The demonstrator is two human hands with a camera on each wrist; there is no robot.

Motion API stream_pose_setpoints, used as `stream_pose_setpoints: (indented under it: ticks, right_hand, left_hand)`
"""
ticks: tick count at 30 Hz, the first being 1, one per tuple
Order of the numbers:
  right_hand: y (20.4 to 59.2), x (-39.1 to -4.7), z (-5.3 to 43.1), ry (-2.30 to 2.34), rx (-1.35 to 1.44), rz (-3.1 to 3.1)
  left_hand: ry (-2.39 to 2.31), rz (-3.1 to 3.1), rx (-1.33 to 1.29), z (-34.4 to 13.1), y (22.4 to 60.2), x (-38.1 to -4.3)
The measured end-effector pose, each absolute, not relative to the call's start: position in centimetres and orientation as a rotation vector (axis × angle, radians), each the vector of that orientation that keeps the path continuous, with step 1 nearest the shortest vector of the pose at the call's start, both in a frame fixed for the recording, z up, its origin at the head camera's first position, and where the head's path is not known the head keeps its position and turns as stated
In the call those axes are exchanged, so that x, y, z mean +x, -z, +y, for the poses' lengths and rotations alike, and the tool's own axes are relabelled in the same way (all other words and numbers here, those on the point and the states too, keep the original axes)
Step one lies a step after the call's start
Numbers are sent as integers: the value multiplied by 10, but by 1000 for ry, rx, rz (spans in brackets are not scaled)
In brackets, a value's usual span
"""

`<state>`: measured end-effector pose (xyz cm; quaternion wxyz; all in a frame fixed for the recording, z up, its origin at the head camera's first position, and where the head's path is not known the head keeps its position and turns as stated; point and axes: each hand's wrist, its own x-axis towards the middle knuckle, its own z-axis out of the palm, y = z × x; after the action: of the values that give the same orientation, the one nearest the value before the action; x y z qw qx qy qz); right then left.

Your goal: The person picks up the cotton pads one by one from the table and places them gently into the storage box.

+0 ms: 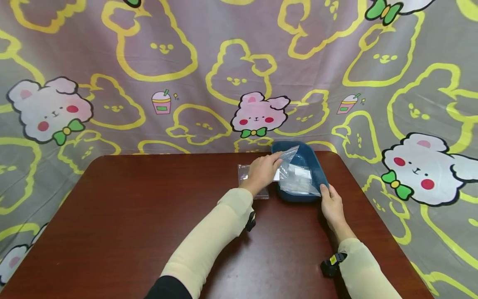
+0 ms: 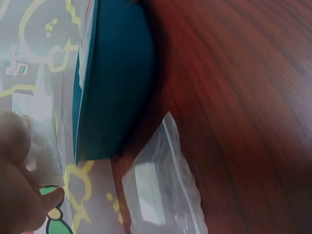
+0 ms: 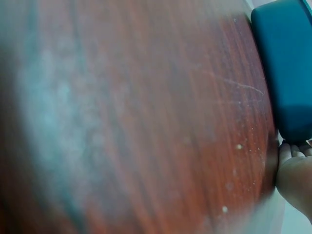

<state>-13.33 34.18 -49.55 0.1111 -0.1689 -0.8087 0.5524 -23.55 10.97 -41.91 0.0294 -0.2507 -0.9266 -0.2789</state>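
Note:
Over the left side of a blue plastic bin (image 1: 317,168), my left hand (image 1: 262,171) pinches a clear plastic bag (image 1: 289,157) with a white label. That bag also shows beside the left hand (image 2: 19,180) in the left wrist view. My right hand (image 1: 332,206) grips the bin's near right corner, thumb at the rim; in the right wrist view its fingers are against the bin's outer wall (image 3: 287,68). Inside the bin lies another clear bag (image 1: 298,182) with a white label. A further clear bag (image 2: 163,195) lies on the table left of the bin, partly hidden by my left arm in the head view.
The dark red-brown wooden table (image 1: 130,216) stretches out to the left and front. A patterned cloth (image 1: 201,70) hangs behind the table's far edge and along the right side. The bin stands near the table's far right corner.

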Motion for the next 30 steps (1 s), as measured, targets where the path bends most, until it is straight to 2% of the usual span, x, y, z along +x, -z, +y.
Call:
stream_pose_setpoints:
  ticks: [30]
  right_hand:
    - [501, -135, 342, -1592, -528, -2354]
  left_hand:
    - [672, -2887, -859, 172, 429, -222]
